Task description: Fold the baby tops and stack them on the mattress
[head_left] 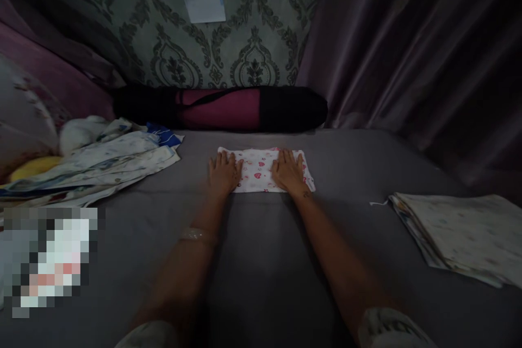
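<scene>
A small white cloth [258,171] with pink and red prints lies folded in a flat rectangle on the grey sheet [261,239]. My left hand [224,172] rests flat on its left end, fingers spread and pointing away from me. On the right part of the cloth lies my right hand [289,171], palm down with the fingers extended. The cloth's middle shows between the two hands.
Rumpled printed cloths [134,157] lie at the left, near a white plush item [81,133]. A folded pale cloth stack [473,228] is at the right. A black and pink bolster [220,109] lies along the patterned wall. Curtains hang at the right. The lower left is pixelated.
</scene>
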Available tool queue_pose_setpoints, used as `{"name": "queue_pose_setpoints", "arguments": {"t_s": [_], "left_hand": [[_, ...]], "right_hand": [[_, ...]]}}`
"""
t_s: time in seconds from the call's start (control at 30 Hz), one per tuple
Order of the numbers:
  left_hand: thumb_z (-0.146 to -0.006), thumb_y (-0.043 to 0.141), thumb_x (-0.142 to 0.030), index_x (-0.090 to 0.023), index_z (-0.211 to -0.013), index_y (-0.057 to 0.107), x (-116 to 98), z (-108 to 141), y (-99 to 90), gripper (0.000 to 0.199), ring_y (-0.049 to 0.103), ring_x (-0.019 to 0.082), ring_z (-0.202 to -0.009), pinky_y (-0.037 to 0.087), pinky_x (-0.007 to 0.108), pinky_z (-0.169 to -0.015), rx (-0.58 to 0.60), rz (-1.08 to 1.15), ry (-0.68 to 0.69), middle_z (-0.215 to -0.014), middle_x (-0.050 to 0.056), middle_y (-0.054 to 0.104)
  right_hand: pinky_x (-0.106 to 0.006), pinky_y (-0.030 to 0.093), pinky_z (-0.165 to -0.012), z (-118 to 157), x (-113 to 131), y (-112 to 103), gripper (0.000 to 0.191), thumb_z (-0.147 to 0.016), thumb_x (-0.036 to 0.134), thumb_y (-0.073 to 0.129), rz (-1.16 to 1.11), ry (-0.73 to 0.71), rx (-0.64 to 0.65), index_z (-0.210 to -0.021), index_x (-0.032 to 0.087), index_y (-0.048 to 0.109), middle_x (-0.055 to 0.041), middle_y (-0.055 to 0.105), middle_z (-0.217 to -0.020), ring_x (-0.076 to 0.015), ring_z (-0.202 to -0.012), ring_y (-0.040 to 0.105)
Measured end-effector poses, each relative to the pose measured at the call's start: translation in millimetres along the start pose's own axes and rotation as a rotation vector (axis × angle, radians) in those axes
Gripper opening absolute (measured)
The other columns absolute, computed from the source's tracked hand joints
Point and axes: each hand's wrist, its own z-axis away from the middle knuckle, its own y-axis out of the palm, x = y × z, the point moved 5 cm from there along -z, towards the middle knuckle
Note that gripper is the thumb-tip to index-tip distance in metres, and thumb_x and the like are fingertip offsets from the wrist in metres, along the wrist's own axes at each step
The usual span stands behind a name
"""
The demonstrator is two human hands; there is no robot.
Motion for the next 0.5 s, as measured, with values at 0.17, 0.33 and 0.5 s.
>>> {"name": "queue_pose_setpoints", "arguments": {"t_s": [0.17, 0.33, 0.5], "left_hand": [[-0.1, 0.015, -0.05, -0.013, -0.15, 0.036, 5.1, 2.1, 5.8, 0.066, 0.026, 0.032, -0.146, 0.022, 0.053, -0.116, 0.051, -0.041, -0.028, -0.158, 0.017, 0.029], [-0.1, 0.015, -0.049, -0.013, -0.15, 0.037, 4.1, 2.1, 5.6, 0.066, 0.027, 0.032, -0.146, 0.025, 0.052, -0.116, 0.045, -0.046, -0.035, -0.158, 0.016, 0.03], [-0.1, 0.016, -0.048, -0.011, -0.148, 0.039, 1.1, 1.9, -10.6, 0.066, 0.027, 0.031, -0.146, 0.022, 0.054, -0.116, 0.036, -0.021, -0.025, -0.157, 0.018, 0.031]], "right_hand": [[-0.051, 0.012, -0.119, 0.1, -7.4, 8.4, 0.059, -0.098, 0.03, 0.027, 0.007, 0.026, 0.014, -0.149, 0.001, 0.035, -0.0167, 0.032, -0.157, -0.0287, -0.146, 0.024], [-0.05, 0.013, -0.119, 1.1, -6.9, 7.4, 0.059, -0.098, 0.031, 0.027, -0.006, 0.03, 0.024, -0.149, 0.002, 0.035, -0.0151, 0.032, -0.157, -0.0277, -0.146, 0.024], [-0.048, 0.014, -0.12, -2.8, -13.4, 0.7, 0.058, -0.1, 0.031, 0.02, -0.046, 0.038, 0.126, -0.151, 0.004, 0.033, -0.0135, 0.029, -0.159, -0.0254, -0.148, 0.021]]}}
